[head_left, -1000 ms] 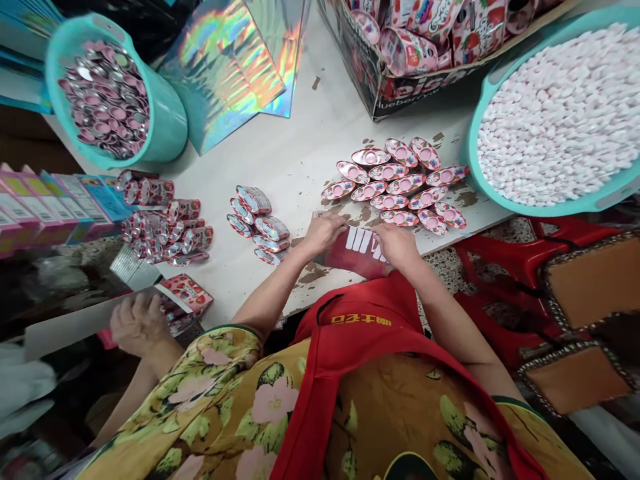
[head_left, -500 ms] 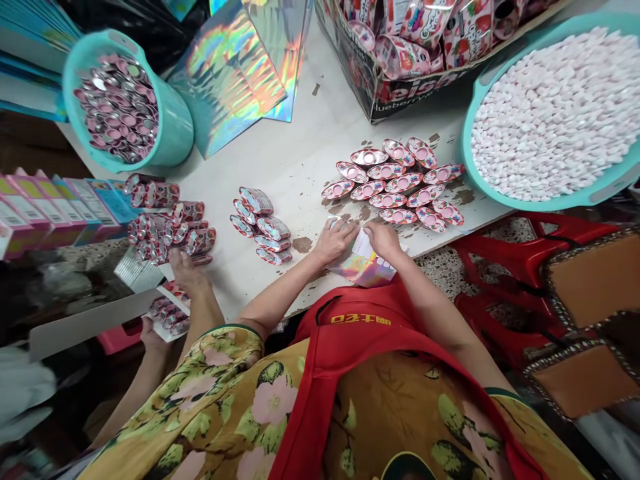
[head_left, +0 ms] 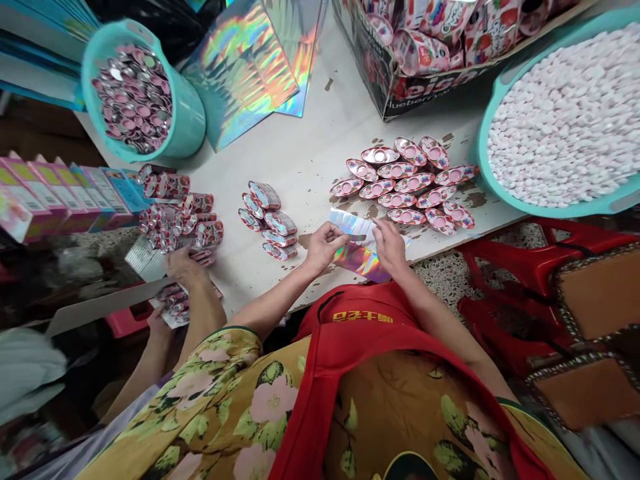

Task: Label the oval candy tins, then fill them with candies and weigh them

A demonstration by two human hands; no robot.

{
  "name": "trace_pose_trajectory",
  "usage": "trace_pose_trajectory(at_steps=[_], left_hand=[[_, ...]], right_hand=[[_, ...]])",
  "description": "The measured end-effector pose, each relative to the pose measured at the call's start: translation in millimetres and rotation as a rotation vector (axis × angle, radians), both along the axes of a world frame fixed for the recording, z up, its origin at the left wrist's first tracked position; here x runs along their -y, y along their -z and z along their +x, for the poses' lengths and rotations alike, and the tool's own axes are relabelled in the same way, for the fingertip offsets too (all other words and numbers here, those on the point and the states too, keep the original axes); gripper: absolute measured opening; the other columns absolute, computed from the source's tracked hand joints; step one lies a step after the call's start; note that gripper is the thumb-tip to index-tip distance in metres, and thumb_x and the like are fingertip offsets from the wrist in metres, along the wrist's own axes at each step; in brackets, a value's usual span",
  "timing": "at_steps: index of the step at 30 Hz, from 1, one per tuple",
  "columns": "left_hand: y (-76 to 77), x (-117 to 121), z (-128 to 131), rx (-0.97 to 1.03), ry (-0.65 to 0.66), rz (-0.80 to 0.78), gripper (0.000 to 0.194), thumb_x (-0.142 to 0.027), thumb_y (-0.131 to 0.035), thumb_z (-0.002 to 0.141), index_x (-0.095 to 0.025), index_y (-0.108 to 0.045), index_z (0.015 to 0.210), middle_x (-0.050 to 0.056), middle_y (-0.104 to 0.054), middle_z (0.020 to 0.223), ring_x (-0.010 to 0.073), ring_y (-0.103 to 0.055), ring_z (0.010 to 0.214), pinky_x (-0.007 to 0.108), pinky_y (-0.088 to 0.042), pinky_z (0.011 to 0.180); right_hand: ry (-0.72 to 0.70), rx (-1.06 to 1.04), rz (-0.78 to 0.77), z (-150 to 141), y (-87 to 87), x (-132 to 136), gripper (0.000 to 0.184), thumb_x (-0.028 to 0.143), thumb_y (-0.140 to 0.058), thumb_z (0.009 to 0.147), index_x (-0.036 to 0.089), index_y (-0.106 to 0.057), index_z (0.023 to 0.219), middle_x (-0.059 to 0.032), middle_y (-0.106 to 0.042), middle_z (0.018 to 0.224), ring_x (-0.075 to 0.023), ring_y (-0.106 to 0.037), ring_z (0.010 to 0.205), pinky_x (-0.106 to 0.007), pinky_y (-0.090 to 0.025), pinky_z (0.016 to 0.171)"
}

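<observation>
A holographic sheet (head_left: 367,262) with pale strip-shaped marks lies at the table's near edge, in front of the red apron. Over its left part is my left hand (head_left: 324,248), thumb and finger pinching a small shiny strip (head_left: 356,237), seemingly a sticker. My right hand (head_left: 391,245) rests at the sheet's right side, fingers curled down on it; the fingertips are partly hidden. Just beyond my hands stands a cluster of small pink-topped packs (head_left: 406,183). To the left is a smaller group of similar packs (head_left: 270,220).
A teal bucket of pink-and-silver lids (head_left: 193,110), more holographic sheets (head_left: 250,70) and a carton of printed packs (head_left: 385,97) stand at the back. A teal basin (head_left: 484,153) of white pieces is right. At left, a co-worker's hand (head_left: 187,267) handles packs near several boxes (head_left: 75,200).
My left hand has moved slightly left and now pinches a shiny strip. More of the holographic sheet shows between my hands. The co-worker's tray of packs has shifted.
</observation>
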State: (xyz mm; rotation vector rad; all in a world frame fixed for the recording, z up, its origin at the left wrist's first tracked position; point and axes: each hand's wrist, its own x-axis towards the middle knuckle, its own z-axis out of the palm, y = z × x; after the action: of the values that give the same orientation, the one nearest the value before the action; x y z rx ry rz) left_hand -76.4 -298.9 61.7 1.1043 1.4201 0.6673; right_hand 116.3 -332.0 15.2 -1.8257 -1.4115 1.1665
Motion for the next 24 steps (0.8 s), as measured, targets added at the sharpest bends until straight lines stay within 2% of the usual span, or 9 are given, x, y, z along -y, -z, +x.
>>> trace_pose_trajectory(at_steps=[2, 4, 7, 9, 12, 15, 18, 21, 24], left_hand=[[-7.9, -4, 12, 0.094, -0.074, -0.06, 0.027, -0.032, -0.08, 0.07, -0.018, -0.057, 0.072, -0.002, -0.065, 0.067, 0.0113, -0.062, 0.062, 0.024, -0.048, 0.064], [-12.4, -6, 21, 0.146, -0.11, -0.101, 0.03, -0.032, -0.083, 0.066, -0.018, -0.057, 0.071, -0.002, -0.066, 0.065, 0.0115, -0.063, 0.061, 0.024, -0.049, 0.063], [-11.6, -4, 32, 0.19, -0.128, -0.155, 0.033, -0.034, -0.086, 0.063, -0.018, -0.057, 0.07, -0.003, -0.066, 0.063, 0.0121, -0.064, 0.06, 0.025, -0.049, 0.062], [-6.2, -3, 41, 0.193, -0.124, -0.187, 0.034, -0.035, -0.086, 0.063, -0.018, -0.057, 0.07, -0.003, -0.064, 0.061, 0.0121, -0.062, 0.058, 0.025, -0.048, 0.061], [5.9, -6, 60, 0.09, -0.085, -0.186, 0.024, -0.033, -0.08, 0.07, -0.018, -0.061, 0.071, -0.002, -0.064, 0.063, 0.0115, -0.058, 0.057, 0.025, -0.044, 0.06], [17.1, -15, 88, -0.151, -0.019, -0.03, 0.012, -0.024, -0.074, 0.076, -0.019, -0.066, 0.07, -0.001, -0.065, 0.071, 0.0129, -0.055, 0.065, 0.028, -0.042, 0.065], [24.8, -24, 114, -0.339, 0.067, 0.132, 0.011, -0.018, -0.072, 0.078, -0.02, -0.068, 0.068, 0.002, -0.061, 0.076, 0.0176, -0.055, 0.076, 0.032, -0.043, 0.074], [31.5, -30, 129, -0.462, 0.127, 0.202, 0.014, -0.017, -0.07, 0.08, -0.021, -0.065, 0.068, 0.004, -0.057, 0.081, 0.0224, -0.055, 0.085, 0.037, -0.044, 0.08], [37.5, -33, 133, -0.563, 0.167, 0.238, 0.016, -0.017, -0.068, 0.082, -0.021, -0.06, 0.068, 0.007, -0.057, 0.088, 0.0267, -0.054, 0.095, 0.041, -0.044, 0.086]], right_hand=[[0.113, -0.316, -0.082, 5, -10.8, 9, 0.052, 0.055, -0.034, 0.102, 0.021, -0.061, 0.131, -0.0118, -0.069, 0.12, -0.0222, -0.067, 0.101, -0.037, -0.055, 0.086], [0.17, -0.53, -0.214, 9, -19.7, 13, 0.059, 0.068, -0.048, 0.091, 0.021, -0.063, 0.123, -0.0081, -0.071, 0.103, -0.0178, -0.066, 0.079, -0.031, -0.054, 0.069], [0.218, -0.622, -0.309, 15, -27.3, 11, 0.056, 0.068, -0.075, 0.068, 0.019, -0.064, 0.092, -0.0004, -0.064, 0.076, -0.0116, -0.056, 0.06, -0.026, -0.047, 0.058], [0.253, -0.613, -0.302, 22, -28.6, 8, 0.052, 0.067, -0.077, 0.064, 0.02, -0.059, 0.077, 0.0032, -0.057, 0.064, -0.0092, -0.048, 0.053, -0.024, -0.042, 0.054], [0.275, -0.509, -0.263, 43, -26.5, 3, 0.047, 0.063, -0.075, 0.066, 0.02, -0.058, 0.072, 0.0046, -0.054, 0.058, -0.009, -0.044, 0.051, -0.024, -0.038, 0.052], [0.282, -0.323, -0.217, 72, -22.6, -2, 0.038, 0.057, -0.07, 0.072, 0.019, -0.061, 0.072, 0.0031, -0.057, 0.058, -0.0108, -0.048, 0.052, -0.025, -0.039, 0.054], [0.268, -0.064, -0.196, 95, -21.2, -9, 0.029, 0.046, -0.063, 0.078, 0.018, -0.065, 0.074, -0.0001, -0.064, 0.062, -0.0141, -0.055, 0.057, -0.027, -0.043, 0.06], [0.199, 0.21, -0.223, 102, -23.0, -19, 0.025, 0.038, -0.06, 0.082, 0.016, -0.071, 0.079, -0.0042, -0.071, 0.07, -0.0183, -0.063, 0.066, -0.029, -0.046, 0.067], [0.137, 0.416, -0.263, 96, -25.0, -28, 0.024, 0.035, -0.06, 0.084, 0.017, -0.077, 0.085, -0.0086, -0.077, 0.082, -0.0227, -0.068, 0.078, -0.031, -0.048, 0.075]])
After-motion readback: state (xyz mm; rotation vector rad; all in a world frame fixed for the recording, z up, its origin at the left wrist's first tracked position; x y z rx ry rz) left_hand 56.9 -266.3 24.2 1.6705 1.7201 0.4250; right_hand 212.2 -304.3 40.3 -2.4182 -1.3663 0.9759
